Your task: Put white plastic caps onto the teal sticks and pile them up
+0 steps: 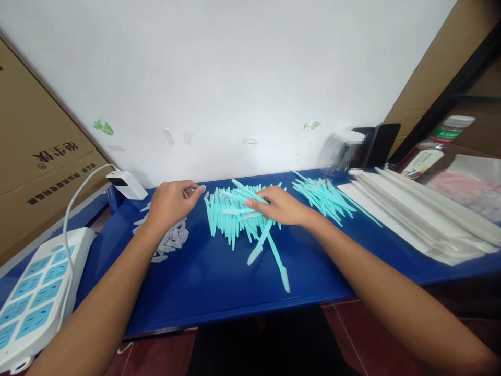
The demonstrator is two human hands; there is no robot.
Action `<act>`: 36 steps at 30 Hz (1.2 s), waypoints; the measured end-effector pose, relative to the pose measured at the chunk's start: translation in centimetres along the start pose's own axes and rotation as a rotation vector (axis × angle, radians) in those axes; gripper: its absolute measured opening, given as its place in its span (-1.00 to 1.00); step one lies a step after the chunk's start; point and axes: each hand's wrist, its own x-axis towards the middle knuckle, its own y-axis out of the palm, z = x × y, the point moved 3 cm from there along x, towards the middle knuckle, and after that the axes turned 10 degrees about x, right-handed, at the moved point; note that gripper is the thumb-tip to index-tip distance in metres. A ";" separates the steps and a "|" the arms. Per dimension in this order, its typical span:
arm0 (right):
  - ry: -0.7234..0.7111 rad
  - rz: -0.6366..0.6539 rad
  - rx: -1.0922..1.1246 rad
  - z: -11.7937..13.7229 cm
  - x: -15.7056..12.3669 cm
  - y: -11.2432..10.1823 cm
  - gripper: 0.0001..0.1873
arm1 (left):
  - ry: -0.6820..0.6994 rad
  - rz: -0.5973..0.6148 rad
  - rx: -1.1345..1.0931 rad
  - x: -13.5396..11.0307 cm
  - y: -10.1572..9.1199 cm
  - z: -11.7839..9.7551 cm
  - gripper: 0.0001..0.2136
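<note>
Turquoise eyebrow razors lie in a dense row at the middle of the blue table. My right hand is closed round several more razors above that row, their ends fanning out to the left. Two razors stick out from under it towards the front edge. My left hand is at the row's left end with thumb and forefinger pinched together; whatever is between them is too small to make out. Beneath the left wrist lies a heap of small clear plastic blade caps, partly hidden by the forearm.
A second heap of turquoise razors lies at the right, beside stacked white plastic bags. Behind stand a clear jar and a bottle. A power strip and a corded white device are at the left, near a cardboard box.
</note>
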 end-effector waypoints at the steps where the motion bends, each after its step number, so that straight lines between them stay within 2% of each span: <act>1: 0.010 0.007 0.014 0.0 0.0 -0.1 -0.40 | 0.003 0.032 0.104 0.2 0.0 0.7 -0.63; 5: 0.048 0.030 0.054 0.1 -0.1 -0.2 -0.42 | -0.063 0.161 0.280 0.7 0.1 3.8 -0.61; 7: 0.056 0.032 0.048 0.2 -0.1 -0.2 -0.42 | -0.054 0.165 0.281 0.9 0.4 4.6 -0.61; 9: 0.061 0.034 0.042 0.3 -0.1 -0.2 -0.42 | 0.016 0.127 0.240 1.0 1.0 4.8 -0.58; 12: 0.065 0.034 0.041 0.5 -0.1 -0.2 -0.42 | 0.142 0.103 0.154 1.0 2.9 4.5 -0.52; 14: 0.068 0.042 0.043 0.6 -0.1 -0.2 -0.43 | 0.191 0.153 0.116 0.9 4.6 4.4 -0.49; 17: 0.078 0.058 0.046 0.7 -0.1 -0.2 -0.43 | 0.213 0.259 0.117 1.0 6.9 5.0 -0.49; 20: 0.078 0.058 0.046 0.6 -0.1 -0.2 -0.43 | 0.232 0.257 0.121 1.2 7.9 5.7 -0.49; 25: 0.072 0.050 0.029 0.2 -0.1 -0.2 -0.43 | 0.351 0.227 0.130 1.3 8.2 5.6 -0.44; 28: 0.069 0.053 0.030 0.2 -0.1 -0.2 -0.44 | 0.394 0.223 0.149 1.5 8.3 5.5 -0.49; 33: 0.082 0.060 0.033 0.2 -0.1 -0.2 -0.44 | 0.364 0.176 0.144 1.7 7.4 5.7 -0.64; 36: 0.080 0.056 0.031 0.2 0.0 -0.2 -0.44 | 0.328 0.189 0.154 1.7 6.5 5.6 -0.74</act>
